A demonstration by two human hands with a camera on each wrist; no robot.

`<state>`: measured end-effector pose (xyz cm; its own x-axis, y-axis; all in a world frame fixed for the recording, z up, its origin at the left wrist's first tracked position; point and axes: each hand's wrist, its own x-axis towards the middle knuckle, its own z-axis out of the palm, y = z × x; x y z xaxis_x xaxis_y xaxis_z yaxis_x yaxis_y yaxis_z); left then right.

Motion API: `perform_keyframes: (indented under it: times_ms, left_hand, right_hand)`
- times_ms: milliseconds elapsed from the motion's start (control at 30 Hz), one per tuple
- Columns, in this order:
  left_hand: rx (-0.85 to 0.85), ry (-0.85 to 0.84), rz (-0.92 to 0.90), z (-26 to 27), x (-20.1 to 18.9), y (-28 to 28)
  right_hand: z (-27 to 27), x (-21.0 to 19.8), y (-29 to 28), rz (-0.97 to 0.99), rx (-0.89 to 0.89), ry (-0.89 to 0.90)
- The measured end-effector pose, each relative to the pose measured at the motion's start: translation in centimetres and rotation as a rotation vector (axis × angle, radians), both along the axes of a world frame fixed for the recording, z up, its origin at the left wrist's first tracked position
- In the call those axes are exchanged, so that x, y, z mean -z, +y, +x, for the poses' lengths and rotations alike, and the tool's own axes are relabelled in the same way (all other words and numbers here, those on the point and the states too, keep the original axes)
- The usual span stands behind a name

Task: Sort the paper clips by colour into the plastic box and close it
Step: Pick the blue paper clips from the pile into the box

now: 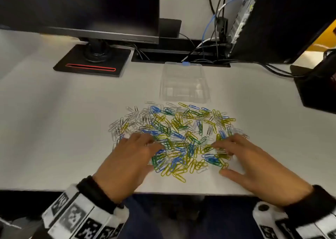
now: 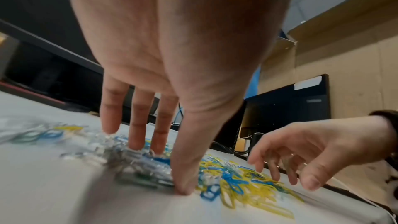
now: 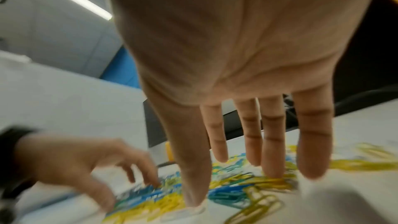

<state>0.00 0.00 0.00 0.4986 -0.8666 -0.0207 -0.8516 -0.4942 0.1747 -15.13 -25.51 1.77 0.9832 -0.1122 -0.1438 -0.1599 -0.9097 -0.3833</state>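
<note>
Desk [image 1: 54, 111]: clips [image 1: 174, 129], box [image 1: 183, 82], monitor base [image 1: 91, 60].

A loose heap of paper clips [image 1: 174, 137] lies spread across the white desk, yellow, blue, green and white-silver all mixed, with the pale ones thickest toward the left edge of the heap. Just beyond the heap sits the plastic box [image 1: 184, 83], clear, with a small blue clasp at its far edge. Whether its lid is up or down, I cannot tell.

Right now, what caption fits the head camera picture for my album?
Both hands, left hand and right hand, spread over mixed paper clips before the plastic box.
</note>
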Motion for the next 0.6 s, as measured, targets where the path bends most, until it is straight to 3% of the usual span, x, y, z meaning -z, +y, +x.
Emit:
perform_keyframes:
  times_ms: [67,167,300,600]
  left_hand:
    - [-0.032,0.007,0.078,0.0,-0.3,-1.1]
    - [-0.027,-0.026,0.090,0.8,-0.9,-2.1]
    - [-0.051,0.003,0.025,1.6,-1.5,-1.6]
    - [-0.049,0.043,0.094,2.5,-1.3,-2.5]
  right_hand:
    - [1.4,0.2,0.9,-0.021,-0.072,0.099]
    - [3.3,0.9,1.4,-0.108,-0.108,0.078]
    - [3.3,0.9,1.0,-0.112,-0.066,0.046]
    - [3.1,0.8,1.0,-0.101,-0.062,0.041]
